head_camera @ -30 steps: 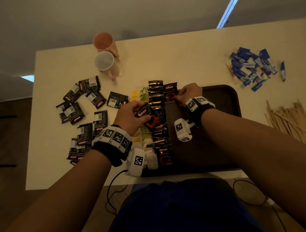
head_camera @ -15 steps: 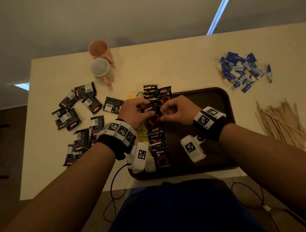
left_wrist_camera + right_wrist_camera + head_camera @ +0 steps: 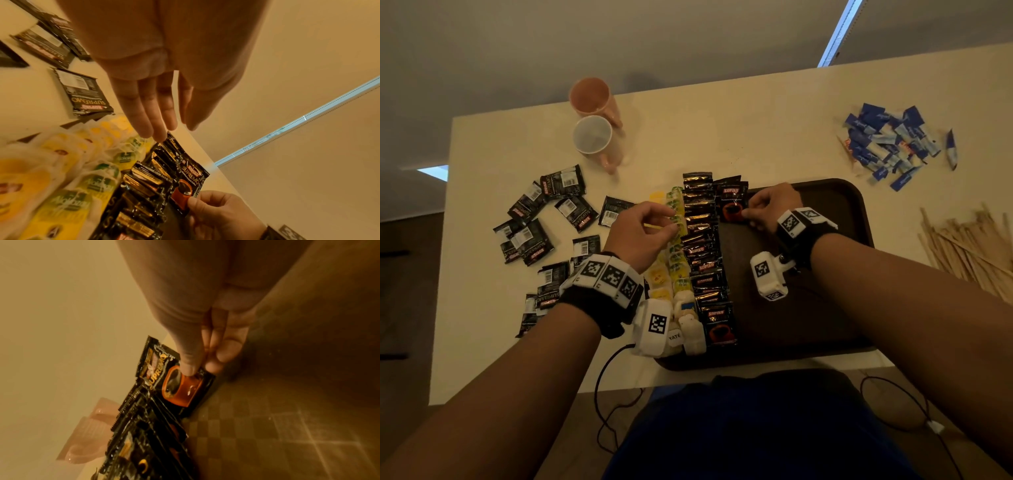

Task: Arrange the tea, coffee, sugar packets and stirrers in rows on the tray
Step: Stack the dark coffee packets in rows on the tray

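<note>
A Kopiko Supremo coffee sachet (image 3: 732, 202), pinched at its lower corner between thumb and fingertips of the right hand (image 3: 774, 205), lowered face-up at the far end of the coffee row (image 3: 703, 253) on the dark tray (image 3: 835, 260), apparently angled to overlap its neighbours so that each printed cup shows. Left hand (image 3: 643, 233) poised just above the rows with fingers relaxed and apart, holding nothing, seemingly ready to steady the line or fetch more. Left of the coffee, two rows of tea bags (image 3: 671, 270), yellow and green tags, packed close from near edge to far, presumably to leave the tray's bare right half for what remains. On the pale worktop (image 3: 722, 130), well left of the tray, loose black coffee sachets (image 3: 544, 233), mostly barcode side up, not yet placed. At far right, a heap of blue sugar packets (image 3: 890, 144) and, nearer, a sheaf of wooden stirrers (image 3: 969, 243), both untouched and off the tray. Beyond the sachets, two pink mugs (image 3: 595, 123), close together. By this reckoning, tea laid, coffee partly laid, sugar and stirrers to come.
</note>
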`<action>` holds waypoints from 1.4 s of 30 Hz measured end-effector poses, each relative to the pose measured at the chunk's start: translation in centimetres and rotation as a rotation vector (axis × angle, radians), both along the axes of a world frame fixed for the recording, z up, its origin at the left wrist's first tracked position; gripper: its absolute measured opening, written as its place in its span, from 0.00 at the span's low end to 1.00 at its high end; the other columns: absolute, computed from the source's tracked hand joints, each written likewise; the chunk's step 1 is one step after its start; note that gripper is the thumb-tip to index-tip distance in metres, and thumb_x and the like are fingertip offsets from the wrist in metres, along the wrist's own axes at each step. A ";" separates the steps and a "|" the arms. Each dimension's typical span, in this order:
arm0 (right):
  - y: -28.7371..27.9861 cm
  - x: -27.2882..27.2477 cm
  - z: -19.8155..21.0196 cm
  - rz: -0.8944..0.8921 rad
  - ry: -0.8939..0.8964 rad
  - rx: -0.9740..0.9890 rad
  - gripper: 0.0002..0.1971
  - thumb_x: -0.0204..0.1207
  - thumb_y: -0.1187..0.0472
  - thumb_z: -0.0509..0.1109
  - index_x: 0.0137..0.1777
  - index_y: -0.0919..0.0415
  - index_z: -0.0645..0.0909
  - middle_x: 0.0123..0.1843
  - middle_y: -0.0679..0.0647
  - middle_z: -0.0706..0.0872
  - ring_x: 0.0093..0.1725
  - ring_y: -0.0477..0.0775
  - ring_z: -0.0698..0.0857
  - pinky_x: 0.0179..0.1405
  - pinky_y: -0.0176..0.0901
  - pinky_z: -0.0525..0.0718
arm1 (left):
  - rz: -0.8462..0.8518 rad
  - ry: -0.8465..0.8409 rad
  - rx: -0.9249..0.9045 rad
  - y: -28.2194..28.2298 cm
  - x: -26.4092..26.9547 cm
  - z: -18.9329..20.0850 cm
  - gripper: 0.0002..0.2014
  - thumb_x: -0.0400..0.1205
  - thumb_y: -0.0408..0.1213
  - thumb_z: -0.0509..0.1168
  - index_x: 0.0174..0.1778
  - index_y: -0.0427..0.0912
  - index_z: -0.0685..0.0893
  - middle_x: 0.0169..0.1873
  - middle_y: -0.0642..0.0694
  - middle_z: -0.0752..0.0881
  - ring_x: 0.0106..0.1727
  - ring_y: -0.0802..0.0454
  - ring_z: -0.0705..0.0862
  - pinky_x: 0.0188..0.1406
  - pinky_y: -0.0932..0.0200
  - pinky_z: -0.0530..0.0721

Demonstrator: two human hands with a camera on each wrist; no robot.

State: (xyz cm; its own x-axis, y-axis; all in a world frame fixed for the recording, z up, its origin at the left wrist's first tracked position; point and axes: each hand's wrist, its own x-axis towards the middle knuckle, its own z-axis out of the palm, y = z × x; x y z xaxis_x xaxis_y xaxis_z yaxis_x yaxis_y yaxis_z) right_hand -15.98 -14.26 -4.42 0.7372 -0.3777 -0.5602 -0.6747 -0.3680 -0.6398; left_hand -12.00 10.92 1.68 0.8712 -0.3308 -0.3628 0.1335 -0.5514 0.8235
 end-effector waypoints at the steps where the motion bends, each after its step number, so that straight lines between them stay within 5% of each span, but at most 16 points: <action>1: 0.3 0.2 -0.1 0.010 0.009 -0.010 0.04 0.71 0.60 0.80 0.43 0.58 0.87 0.36 0.53 0.90 0.34 0.46 0.88 0.48 0.46 0.89 | 0.003 0.004 -0.001 0.2 -0.1 -0.1 0.11 0.80 0.30 0.72 0.46 0.54 0.85 0.41 0.46 0.89 0.43 0.41 0.91 0.47 0.40 0.91; 11: 0.9 1.2 -0.5 0.029 -0.007 -0.149 0.09 0.71 0.55 0.80 0.44 0.61 0.91 0.41 0.53 0.91 0.43 0.48 0.88 0.48 0.42 0.88 | 0.000 0.013 -0.015 1.0 -0.3 -0.3 0.10 0.81 0.28 0.71 0.46 0.51 0.85 0.40 0.43 0.89 0.42 0.42 0.91 0.44 0.49 0.91; 17: 0.9 0.8 -0.5 0.011 0.019 -0.117 0.11 0.72 0.53 0.79 0.45 0.61 0.90 0.39 0.54 0.91 0.36 0.46 0.87 0.46 0.43 0.89 | 0.019 0.036 -0.011 1.2 -0.4 -0.6 0.09 0.81 0.27 0.70 0.46 0.48 0.85 0.38 0.46 0.89 0.39 0.47 0.90 0.41 0.53 0.90; 25: 0.4 -0.1 0.7 0.081 0.009 -0.193 0.09 0.75 0.53 0.76 0.46 0.60 0.90 0.41 0.51 0.90 0.44 0.48 0.87 0.46 0.40 0.84 | 0.087 0.056 0.026 2.9 -0.7 -1.4 0.06 0.81 0.27 0.71 0.48 0.43 0.87 0.41 0.42 0.89 0.38 0.48 0.91 0.41 0.50 0.91; 29: 1.6 -1.1 2.9 0.134 -0.057 -0.248 0.10 0.77 0.52 0.73 0.44 0.58 0.88 0.40 0.50 0.87 0.38 0.44 0.82 0.41 0.38 0.79 | 0.164 0.052 0.134 6.8 -1.2 -1.7 0.06 0.80 0.29 0.71 0.47 0.46 0.87 0.40 0.43 0.90 0.41 0.45 0.91 0.41 0.50 0.91; 35: 7.7 -2.2 5.5 0.333 -0.111 -0.132 0.10 0.77 0.53 0.73 0.41 0.59 0.88 0.37 0.49 0.87 0.37 0.44 0.85 0.34 0.32 0.79 | 0.217 0.044 0.434 14.6 -2.6 -2.0 0.08 0.76 0.30 0.75 0.49 0.44 0.89 0.42 0.47 0.89 0.42 0.53 0.85 0.59 0.48 0.86; 38: 12.0 -1.7 6.0 0.474 -0.088 -0.069 0.11 0.77 0.54 0.74 0.40 0.61 0.88 0.37 0.51 0.88 0.35 0.47 0.85 0.32 0.36 0.80 | 0.120 0.021 0.616 17.7 -2.8 -2.2 0.19 0.71 0.36 0.81 0.57 0.45 0.86 0.58 0.43 0.85 0.57 0.46 0.84 0.62 0.52 0.81; 42: 17.8 -1.1 6.1 0.623 -0.097 -0.077 0.12 0.76 0.52 0.74 0.41 0.61 0.89 0.37 0.50 0.88 0.37 0.48 0.85 0.34 0.38 0.79 | -0.035 0.138 0.823 20.8 -3.3 -3.0 0.55 0.56 0.50 0.88 0.79 0.53 0.68 0.77 0.39 0.68 0.76 0.35 0.71 0.73 0.40 0.75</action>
